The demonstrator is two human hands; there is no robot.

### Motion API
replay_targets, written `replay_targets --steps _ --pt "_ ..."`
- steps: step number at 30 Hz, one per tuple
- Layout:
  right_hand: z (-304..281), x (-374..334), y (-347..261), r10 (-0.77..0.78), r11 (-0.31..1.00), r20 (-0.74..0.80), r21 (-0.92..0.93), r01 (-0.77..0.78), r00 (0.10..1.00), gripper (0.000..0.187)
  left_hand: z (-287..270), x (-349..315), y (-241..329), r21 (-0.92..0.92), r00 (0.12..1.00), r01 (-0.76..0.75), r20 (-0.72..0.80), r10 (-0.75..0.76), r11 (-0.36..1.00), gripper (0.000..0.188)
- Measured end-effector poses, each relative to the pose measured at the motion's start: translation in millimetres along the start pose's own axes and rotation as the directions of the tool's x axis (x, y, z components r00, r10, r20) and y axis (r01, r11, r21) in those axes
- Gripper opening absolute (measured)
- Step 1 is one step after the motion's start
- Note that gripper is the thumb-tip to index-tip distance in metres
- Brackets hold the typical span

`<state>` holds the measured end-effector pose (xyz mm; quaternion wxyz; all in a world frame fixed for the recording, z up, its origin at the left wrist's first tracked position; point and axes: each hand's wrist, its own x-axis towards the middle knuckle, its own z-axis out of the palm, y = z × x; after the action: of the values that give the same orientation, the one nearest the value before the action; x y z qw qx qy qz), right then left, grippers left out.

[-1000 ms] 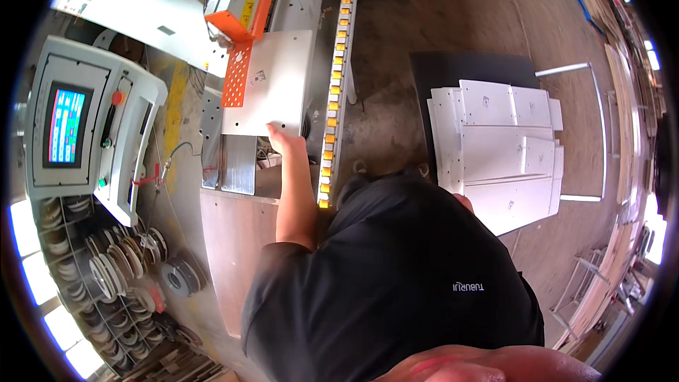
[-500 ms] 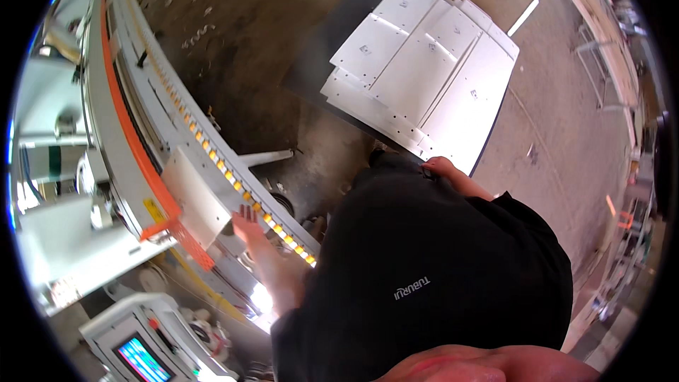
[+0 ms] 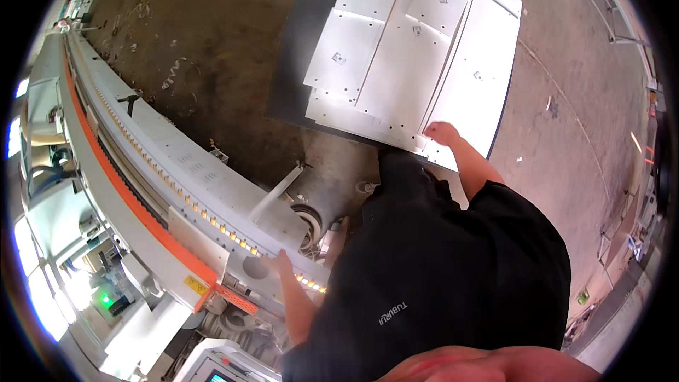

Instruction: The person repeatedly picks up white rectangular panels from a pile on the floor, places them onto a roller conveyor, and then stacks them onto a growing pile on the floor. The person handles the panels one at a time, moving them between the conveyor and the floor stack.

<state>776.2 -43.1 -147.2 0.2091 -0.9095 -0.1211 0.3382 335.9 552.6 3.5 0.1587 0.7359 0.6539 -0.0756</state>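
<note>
My left hand (image 3: 281,264) is over the rail of a long edge-banding-like machine (image 3: 212,201), beside its row of yellow-and-white rollers. Its fingers are smeared, so their shape is unclear. Just left of it, a white panel (image 3: 200,242) lies in the machine against the orange strip, apart from the hand. My right hand (image 3: 442,133) is curled closed over the near edge of a stack of white panels (image 3: 403,78). Nothing shows in its fingers; whether it touches the top panel I cannot tell. Several panels have small dark holes and square labels.
A dark board (image 3: 304,42) lies under the panel stack. A grey support leg (image 3: 277,194) sticks out from the machine toward a round coil (image 3: 308,221). An orange perforated guard (image 3: 237,298) and a control console (image 3: 212,362) are at lower left. Scraps (image 3: 172,74) litter the floor.
My right hand has moved from my waist out over the panel stack. My left hand has drawn back from the white panel, its spread fingers now blurred. The view has turned.
</note>
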Motion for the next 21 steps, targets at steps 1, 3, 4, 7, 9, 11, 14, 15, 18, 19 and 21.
replay_targets --steps 1,3,4,7,9,11,14,15,18,19,21 --pt "-3.9 29.1 20.5 0.060 0.998 -0.034 -0.010 -0.061 0.998 0.032 4.8 -0.8 8.0 0.012 0.998 0.049 0.035 -0.049 0.999 0.106" --pt "-31.4 80.2 31.8 0.166 0.985 0.051 -0.053 -0.163 0.985 0.034 5.3 23.3 -14.2 0.146 0.997 0.077 -0.018 -0.075 0.986 0.110" --pt "-49.6 100.9 29.4 0.166 0.986 -0.021 -0.010 -0.166 0.986 0.043 4.8 35.0 -15.0 0.205 0.995 0.092 -0.054 -0.083 0.974 0.112" --pt "-99.0 176.3 78.4 0.344 0.939 -0.155 0.041 -0.342 0.926 0.065 11.3 8.0 41.5 0.219 0.960 0.242 0.090 -0.267 0.945 0.112" --pt "-148.4 215.5 59.7 0.406 0.913 -0.202 0.051 -0.404 0.891 0.068 7.4 -5.1 52.1 0.251 0.952 0.284 0.038 -0.303 0.925 0.112" --pt "-174.0 249.5 74.9 0.471 0.879 -0.253 0.058 -0.472 0.845 0.073 3.0 7.5 44.9 0.328 0.954 0.283 0.003 -0.300 0.901 0.112" --pt "-200.6 290.4 114.4 0.501 0.846 -0.404 0.044 -0.531 0.766 0.071 16.4 8.7 55.6 0.312 0.958 0.274 -0.003 -0.288 0.909 0.112" --pt "-205.8 302.8 113.5 0.513 0.831 -0.405 0.013 -0.556 0.757 0.068 14.2 2.2 59.4 0.315 0.956 0.284 -0.019 -0.294 0.905 0.112" --pt "-221.8 316.2 105.1 0.547 0.797 -0.353 -0.057 -0.601 0.759 0.061 14.5 10.8 37.5 0.329 0.964 0.261 -0.047 -0.260 0.908 0.107" --pt "-225.1 316.8 103.9 0.558 0.793 -0.337 -0.053 -0.607 0.758 0.060 10.9 8.7 32.7 0.322 0.962 0.268 -0.042 -0.269 0.908 0.106" --pt "-212.1 312.9 104.3 0.558 0.790 -0.353 -0.048 -0.611 0.750 0.055 4.3 17.5 19.9 0.274 0.968 0.248 -0.033 -0.248 0.929 0.104"
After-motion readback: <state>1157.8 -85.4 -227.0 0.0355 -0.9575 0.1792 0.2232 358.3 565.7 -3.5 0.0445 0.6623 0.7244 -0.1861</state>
